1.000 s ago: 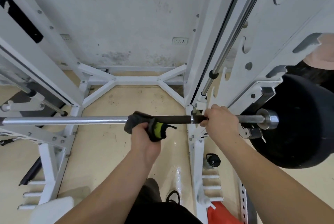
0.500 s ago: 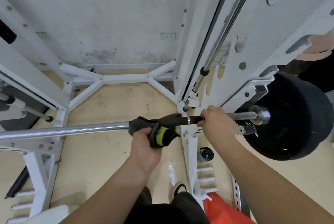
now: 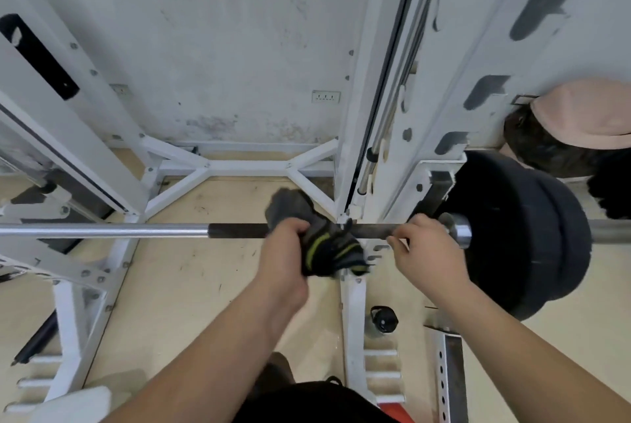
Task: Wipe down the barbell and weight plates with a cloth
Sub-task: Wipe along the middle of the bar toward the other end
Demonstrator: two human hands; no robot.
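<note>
A chrome barbell [image 3: 102, 230] with a dark middle section runs across the view inside a white rack. My left hand [image 3: 285, 248] grips a dark grey cloth with yellow-green stripes [image 3: 327, 245] wrapped over the dark part of the bar. My right hand [image 3: 425, 248] grips the bar just inside the collar. Black weight plates [image 3: 526, 234] sit on the bar's right end, right beside my right hand.
White rack uprights [image 3: 372, 115] and a floor frame [image 3: 239, 166] surround the bar. A black bottle [image 3: 384, 318] stands on the floor by the rack's base. Another person's cap [image 3: 587, 115] shows at the right edge. A wall socket [image 3: 326, 96] is behind.
My left hand has slid the cloth rightward along the bar, closer to my right hand, and the cloth now bunches above the bar. The view has shifted and the plates look closer.
</note>
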